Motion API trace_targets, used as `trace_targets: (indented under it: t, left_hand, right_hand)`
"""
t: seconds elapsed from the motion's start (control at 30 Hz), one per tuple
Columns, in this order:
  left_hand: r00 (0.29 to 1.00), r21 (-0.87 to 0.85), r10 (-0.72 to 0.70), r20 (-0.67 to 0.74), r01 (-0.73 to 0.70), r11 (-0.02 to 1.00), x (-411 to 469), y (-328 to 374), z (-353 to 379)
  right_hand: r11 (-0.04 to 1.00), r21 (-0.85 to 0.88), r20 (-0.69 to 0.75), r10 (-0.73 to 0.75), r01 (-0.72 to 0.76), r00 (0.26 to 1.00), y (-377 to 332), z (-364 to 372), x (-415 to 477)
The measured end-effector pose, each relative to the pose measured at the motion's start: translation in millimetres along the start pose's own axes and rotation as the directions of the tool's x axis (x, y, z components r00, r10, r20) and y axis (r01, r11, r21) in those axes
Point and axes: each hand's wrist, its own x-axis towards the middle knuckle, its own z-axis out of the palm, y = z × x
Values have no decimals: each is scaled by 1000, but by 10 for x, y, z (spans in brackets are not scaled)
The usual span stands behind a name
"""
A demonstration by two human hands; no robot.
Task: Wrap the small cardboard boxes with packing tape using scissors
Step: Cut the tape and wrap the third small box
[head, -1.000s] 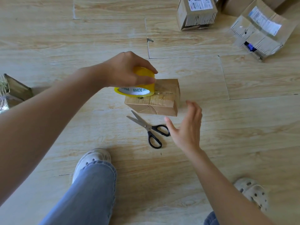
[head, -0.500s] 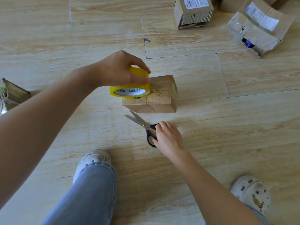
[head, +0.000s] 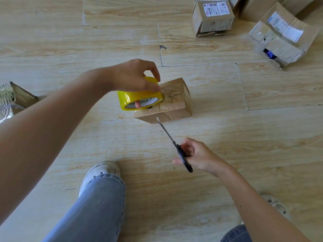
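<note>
Two hands at work. Left hand point(head: 132, 79) grips the glossy yellow tape roll point(head: 139, 97), one finger through the core; the roll rests on the 9 o'clock end of the small cardboard box point(head: 172, 100), which lies mid-scene on the wood-grain floor point(head: 218, 130). Right hand point(head: 197, 156), at 5 o'clock from the box, holds black-handled scissors point(head: 173, 142), tip aimed at 11 o'clock. Step, I judge: cutting the strip. Next: open the blades and reach taut tape. Cardboard is matte and creased.

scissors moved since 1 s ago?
Yes. The scissors left the floor before the box; the right hand holds them raised, tip toward the box.
</note>
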Motion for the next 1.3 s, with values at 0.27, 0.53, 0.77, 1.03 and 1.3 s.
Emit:
trace_targets:
  t: [0.27,0.53,0.77,1.03,1.3]
  left_hand:
    - [987,-96,-118,110,129,987,36,47,30]
    - [968,-257,-117,223,174,950,46,115,97]
    - [975,-178,-116,188,149,973,53,188,126]
    - [981,-150,-84,173,111,982,79,148,120]
    - [987,-288,-14,158,59,956,-14,132,66]
  right_hand:
    - [875,479,173,-167,65,971,-421,-79,-131]
    - [888,438,22,-166,140,986,-590,-77,-30]
    - [932,309,-174,-140,189,975,-547,-76,-13]
    - [942,237,-274,-169,236,947,-479,-88,27]
    - [955,229,-373,-91,187,923,-307,-207,21]
